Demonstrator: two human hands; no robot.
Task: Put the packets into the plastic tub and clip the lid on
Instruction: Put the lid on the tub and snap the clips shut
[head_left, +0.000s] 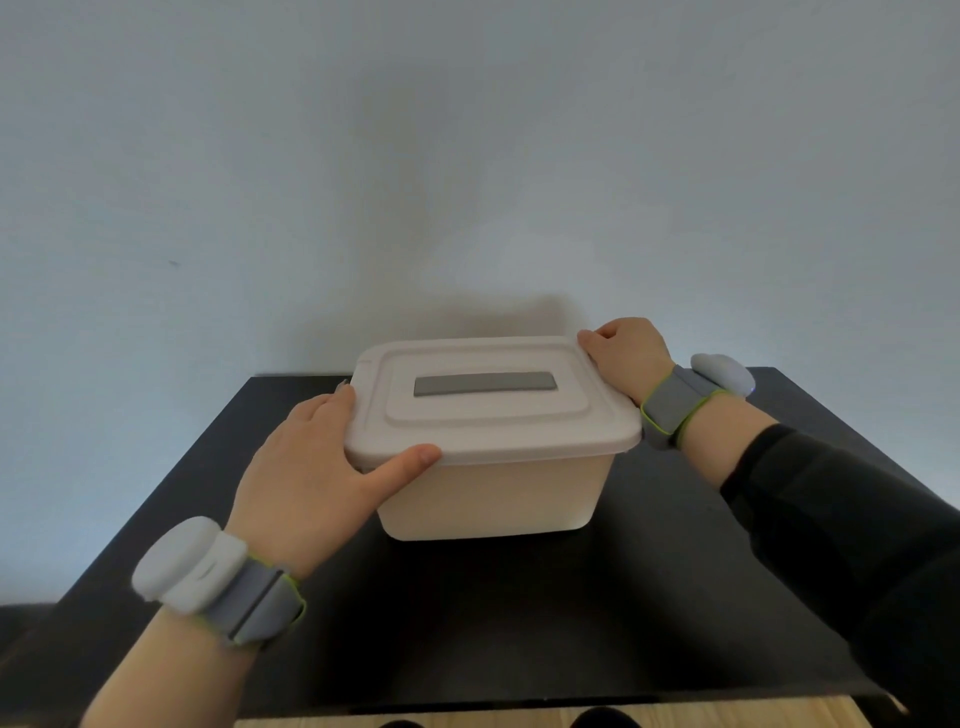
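A white plastic tub (493, 499) stands in the middle of the black table (649, 597). Its pale lid (488, 415) with a grey handle strip (485, 385) lies flat on top. My left hand (311, 478) grips the lid's left end, thumb along the front rim and fingers over the left edge. My right hand (631, 353) holds the lid's far right corner, fingers curled over its edge. No packets are visible; the tub's inside is hidden by the lid and opaque walls. The side clips are hidden by my hands.
A plain pale wall (467, 156) rises right behind the table. The table's front edge runs near the bottom of the view, with wooden floor (519, 719) below it. Grey wristbands with white pods sit on both wrists.
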